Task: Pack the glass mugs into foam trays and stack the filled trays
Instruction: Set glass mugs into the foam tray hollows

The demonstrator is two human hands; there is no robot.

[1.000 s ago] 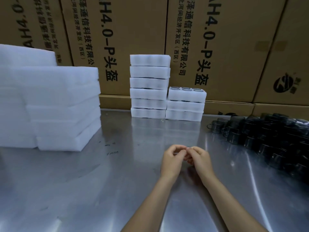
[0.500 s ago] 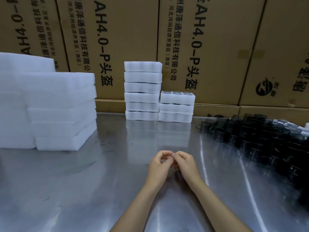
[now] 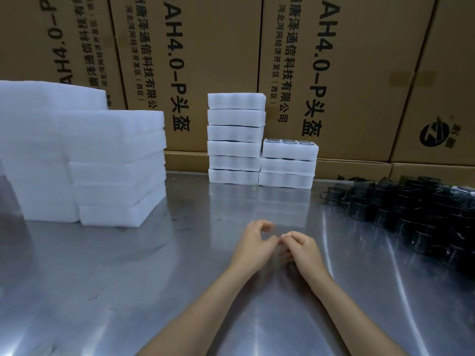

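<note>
Both my hands meet over the middle of the steel table. My left hand (image 3: pixel 254 242) has its fingers curled, thumb and forefinger forming a loop, with nothing in it. My right hand (image 3: pixel 300 246) has curled fingers touching the left thumb, and holds nothing that I can see. A crowd of dark glass mugs (image 3: pixel 416 209) stands at the right. Two stacks of filled foam trays sit at the back: a tall one (image 3: pixel 235 140) and a shorter one (image 3: pixel 289 164) whose top tray shows mug rims. Piles of empty white foam trays (image 3: pixel 108 165) fill the left.
The steel table (image 3: pixel 128 291) reflects light. Large cardboard boxes (image 3: pixel 218 60) with printed text form a wall right behind the tray stacks. The mugs reach to the table's right edge.
My hands have parted slightly: the left fingers lifted into a loop and the right hand drew a bit to the right. The camera view shifted a little.
</note>
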